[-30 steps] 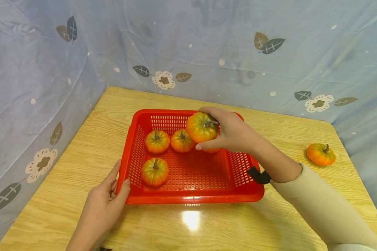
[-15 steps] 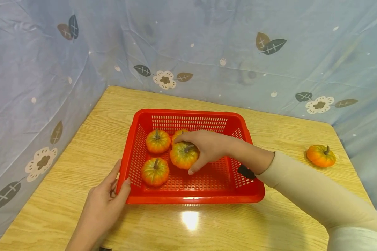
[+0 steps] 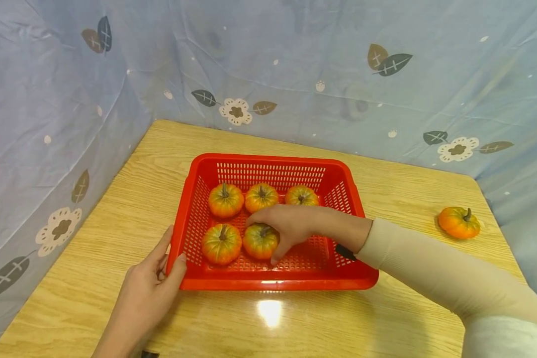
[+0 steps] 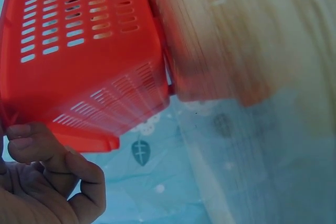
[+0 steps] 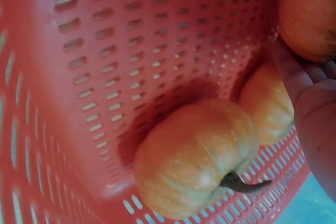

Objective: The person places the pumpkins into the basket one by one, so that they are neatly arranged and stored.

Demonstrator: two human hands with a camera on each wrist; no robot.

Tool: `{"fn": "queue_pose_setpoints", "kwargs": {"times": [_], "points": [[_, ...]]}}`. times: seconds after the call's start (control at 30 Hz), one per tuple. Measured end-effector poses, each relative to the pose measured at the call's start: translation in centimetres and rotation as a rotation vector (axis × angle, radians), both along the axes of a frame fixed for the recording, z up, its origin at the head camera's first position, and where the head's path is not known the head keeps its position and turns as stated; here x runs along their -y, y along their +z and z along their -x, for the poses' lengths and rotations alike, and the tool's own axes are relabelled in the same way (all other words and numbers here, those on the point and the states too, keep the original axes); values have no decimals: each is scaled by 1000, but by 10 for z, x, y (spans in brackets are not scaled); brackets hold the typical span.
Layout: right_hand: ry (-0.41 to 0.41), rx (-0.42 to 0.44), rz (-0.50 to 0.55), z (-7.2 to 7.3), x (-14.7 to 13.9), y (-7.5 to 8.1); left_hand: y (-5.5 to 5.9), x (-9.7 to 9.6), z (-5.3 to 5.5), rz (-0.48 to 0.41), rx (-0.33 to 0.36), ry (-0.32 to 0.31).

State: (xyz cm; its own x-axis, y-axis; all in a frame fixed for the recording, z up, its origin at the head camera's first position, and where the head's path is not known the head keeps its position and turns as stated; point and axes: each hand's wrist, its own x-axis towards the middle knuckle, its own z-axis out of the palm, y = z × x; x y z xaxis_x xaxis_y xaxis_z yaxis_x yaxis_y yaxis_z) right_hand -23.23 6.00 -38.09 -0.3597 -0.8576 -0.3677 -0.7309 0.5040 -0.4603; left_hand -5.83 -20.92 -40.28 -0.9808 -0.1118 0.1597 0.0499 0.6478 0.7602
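A red plastic basket (image 3: 277, 285) with slotted walls stands on the table. My left hand (image 3: 145, 288) grips its left rim, with curled fingers also showing in the left wrist view. Inside the basket, my right hand (image 3: 291, 224) holds a small orange-green pumpkin (image 3: 258, 243), thumb on the near side and fingers over the far side. That pumpkin sits in the front row, right of another pumpkin (image 3: 221, 246). Three more line the back wall: a left pumpkin (image 3: 225, 203), a middle pumpkin (image 3: 260, 197) and a right pumpkin (image 3: 302, 196), the last partly hidden by my wrist.
One more pumpkin (image 3: 458, 223) lies on the wooden table (image 3: 411, 199), right of the basket. A blue patterned cloth (image 3: 295, 59) hangs behind the table and along its sides. In the right wrist view, a pumpkin (image 5: 194, 156) rests near the slotted basket wall (image 5: 105, 66).
My right hand has carried its pumpkin from above the back row down and nearer, into the front row. The right back pumpkin has come into sight. My left hand stays on the rim.
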Motion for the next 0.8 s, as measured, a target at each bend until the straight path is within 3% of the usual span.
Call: {"fn": "queue_pose_setpoints", "kwargs": {"times": [0.53,0.8], "points": [[24,-13,-57,-2,1,-2,-1,0,0,11,-16,-4],[46,3,-15,-4,0,0,0,0,0,14,-18,0]]}}
